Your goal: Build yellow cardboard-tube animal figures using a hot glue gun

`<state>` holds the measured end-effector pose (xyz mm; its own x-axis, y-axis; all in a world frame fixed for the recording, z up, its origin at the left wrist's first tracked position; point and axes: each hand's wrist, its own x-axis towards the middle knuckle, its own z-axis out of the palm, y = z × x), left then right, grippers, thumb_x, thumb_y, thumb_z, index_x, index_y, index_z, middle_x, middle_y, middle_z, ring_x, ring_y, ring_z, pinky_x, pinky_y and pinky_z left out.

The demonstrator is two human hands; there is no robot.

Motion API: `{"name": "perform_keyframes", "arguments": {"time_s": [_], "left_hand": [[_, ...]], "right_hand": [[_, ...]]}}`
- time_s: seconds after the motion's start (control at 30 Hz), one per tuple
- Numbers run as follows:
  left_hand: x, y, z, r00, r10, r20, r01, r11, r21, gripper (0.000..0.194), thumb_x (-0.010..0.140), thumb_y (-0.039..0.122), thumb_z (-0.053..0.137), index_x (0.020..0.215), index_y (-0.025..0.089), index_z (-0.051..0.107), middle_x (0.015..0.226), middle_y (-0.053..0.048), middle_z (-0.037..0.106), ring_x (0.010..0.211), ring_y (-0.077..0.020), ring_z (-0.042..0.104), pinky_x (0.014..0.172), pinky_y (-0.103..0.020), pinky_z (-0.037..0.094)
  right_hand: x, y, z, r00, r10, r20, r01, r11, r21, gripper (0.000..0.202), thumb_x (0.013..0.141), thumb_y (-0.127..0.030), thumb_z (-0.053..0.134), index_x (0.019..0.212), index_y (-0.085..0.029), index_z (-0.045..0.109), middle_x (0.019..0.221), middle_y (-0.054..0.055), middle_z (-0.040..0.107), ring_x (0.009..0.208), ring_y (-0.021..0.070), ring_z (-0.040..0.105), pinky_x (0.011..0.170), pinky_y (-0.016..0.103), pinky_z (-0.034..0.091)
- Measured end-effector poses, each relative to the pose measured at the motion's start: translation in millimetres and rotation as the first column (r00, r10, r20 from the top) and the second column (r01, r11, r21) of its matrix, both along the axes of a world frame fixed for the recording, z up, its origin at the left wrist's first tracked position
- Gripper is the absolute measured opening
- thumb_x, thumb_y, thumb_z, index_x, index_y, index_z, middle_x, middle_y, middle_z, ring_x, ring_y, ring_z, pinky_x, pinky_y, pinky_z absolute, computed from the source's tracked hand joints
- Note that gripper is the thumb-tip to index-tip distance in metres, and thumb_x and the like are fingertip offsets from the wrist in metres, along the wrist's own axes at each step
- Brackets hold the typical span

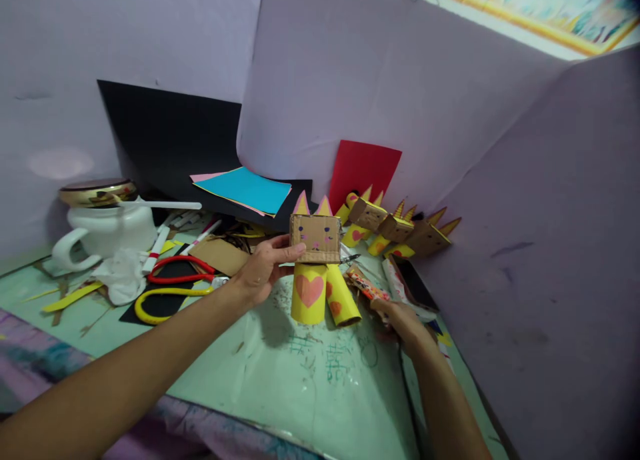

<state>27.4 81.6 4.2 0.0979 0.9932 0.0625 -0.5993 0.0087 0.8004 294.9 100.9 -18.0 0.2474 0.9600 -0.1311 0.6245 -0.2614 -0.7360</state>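
My left hand (267,268) grips the left side of a cardboard cat figure (315,239), thumb in front. The figure has a boxy brown head with a drawn face, two pointed yellow-and-pink ears and a yellow tube body bearing a pink heart. A second yellow tube (344,297) with orange spots leans at its right side. At the right, my right hand (400,317) is closed beside an orange-and-red wrapper (367,283). What its fingers hold is hidden. A black cord (410,393) runs down from near that hand.
More cardboard figures (395,227) lean by the wall near red paper (365,170). Red-handled scissors (183,268), yellow-handled scissors (150,307), crumpled tissue (123,277) and a white mug (107,230) crowd the left. Blue paper (245,188) lies behind; a dark phone-like slab (413,283) sits right.
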Motion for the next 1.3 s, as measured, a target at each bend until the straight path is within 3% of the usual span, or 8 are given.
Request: {"name": "perform_keyframes", "arguments": {"time_s": [0.17, 0.27, 0.43, 0.53, 0.63, 0.73, 1.03, 1.3], "left_hand": [[-0.3, 1.0, -0.2, 1.0, 0.006, -0.001, -0.006, 1.0, 0.011, 0.04, 0.061, 0.027, 0.077, 0.099, 0.013, 0.071, 0.104, -0.012, 0.072, 0.102, -0.0309, 0.063, 0.084, -0.041, 0.049], [-0.4, 0.7, -0.2, 1.0, 0.008, -0.007, -0.008, 1.0, 0.01, 0.042, 0.061, 0.028, 0.078, 0.099, 0.012, 0.07, 0.106, -0.013, 0.071, 0.102, -0.0309, 0.063, 0.082, -0.04, 0.05], [-0.2, -0.5, 0.5, 1.0, 0.01, -0.026, -0.01, 1.0, -0.002, 0.042, 0.059, 0.028, 0.079, 0.097, 0.012, 0.071, 0.101, -0.012, 0.072, 0.096, -0.0288, 0.065, 0.083, -0.04, 0.05], [1.1, -1.0, -0.3, 0.999, 0.022, -0.039, -0.021, 0.999, 0.026, 0.044, 0.06, 0.028, 0.079, 0.1, 0.012, 0.069, 0.102, -0.012, 0.072, 0.097, -0.0282, 0.065, 0.084, -0.039, 0.05], [3.5, -2.4, -0.9, 0.998, 0.043, -0.036, -0.041, 0.997, 0.064, 0.047, 0.06, 0.027, 0.081, 0.103, 0.013, 0.068, 0.108, -0.012, 0.07, 0.1, -0.028, 0.064, 0.084, -0.037, 0.05], [6.1, -4.2, -0.8, 0.999, 0.038, -0.039, -0.036, 0.997, 0.068, 0.046, 0.06, 0.029, 0.081, 0.101, 0.012, 0.068, 0.108, -0.012, 0.07, 0.101, -0.0291, 0.064, 0.084, -0.037, 0.05], [11.2, -6.2, -2.3, 0.993, 0.106, -0.052, -0.101, 0.991, 0.086, 0.05, 0.056, 0.028, 0.084, 0.099, 0.012, 0.066, 0.111, -0.013, 0.069, 0.111, -0.0312, 0.058, 0.094, -0.04, 0.045], [13.2, -7.9, -2.2, 0.994, 0.104, -0.038, -0.101, 0.991, 0.086, 0.054, 0.055, 0.027, 0.084, 0.103, 0.011, 0.065, 0.11, -0.013, 0.068, 0.11, -0.0311, 0.058, 0.096, -0.041, 0.043]], "right_hand": [[1.6, -19.0, 4.9, 0.941, 0.025, -0.337, 0.03, 0.987, 0.158, 0.02, 0.058, -0.038, 0.065, 0.065, -0.021, 0.058, 0.057, -0.001, 0.059, 0.051, 0.0151, 0.057, 0.056, 0.032, 0.055], [-7.2, -44.4, 15.7, 0.81, 0.1, -0.577, 0.086, 0.954, 0.286, 0.033, 0.052, -0.033, 0.076, 0.079, -0.019, 0.063, 0.077, 0.002, 0.067, 0.065, 0.0166, 0.063, 0.065, 0.031, 0.057], [-31.1, -85.5, 24.4, 0.634, 0.243, -0.734, -0.015, 0.953, 0.302, 0.036, 0.061, -0.044, 0.077, 0.085, -0.018, 0.066, 0.054, -0.001, 0.056, 0.042, 0.0077, 0.043, 0.034, 0.016, 0.034], [-40.9, -98.7, 15.6, 0.699, 0.284, -0.657, -0.067, 0.94, 0.335, 0.03, 0.068, -0.047, 0.072, 0.068, -0.018, 0.063, 0.046, -0.003, 0.048, 0.038, 0.0059, 0.032, 0.032, 0.016, 0.021], [-47.8, -104.2, 7.5, 0.844, 0.269, -0.465, -0.087, 0.923, 0.376, 0.034, 0.072, -0.046, 0.068, 0.054, -0.019, 0.058, 0.043, -0.003, 0.044, 0.038, 0.0083, 0.035, 0.035, 0.021, 0.027], [-57.1, -104.7, 9.9, 0.911, 0.275, -0.308, -0.119, 0.89, 0.44, 0.024, 0.072, -0.045, 0.067, 0.064, -0.023, 0.064, 0.048, 0.0, 0.053, 0.044, 0.0158, 0.049, 0.038, 0.026, 0.038], [-69.1, -99.9, 18.6, 0.942, 0.335, -0.028, -0.271, 0.804, 0.529, 0.03, 0.08, -0.042, 0.058, 0.101, -0.023, 0.07, 0.098, 0.01, 0.074, 0.089, 0.0298, 0.068, 0.075, 0.041, 0.055], [-65.0, -101.3, 18.0, 0.945, 0.317, 0.082, -0.31, 0.788, 0.532, 0.032, 0.082, -0.041, 0.054, 0.101, -0.021, 0.07, 0.099, 0.01, 0.074, 0.089, 0.0302, 0.07, 0.076, 0.042, 0.056]]}}
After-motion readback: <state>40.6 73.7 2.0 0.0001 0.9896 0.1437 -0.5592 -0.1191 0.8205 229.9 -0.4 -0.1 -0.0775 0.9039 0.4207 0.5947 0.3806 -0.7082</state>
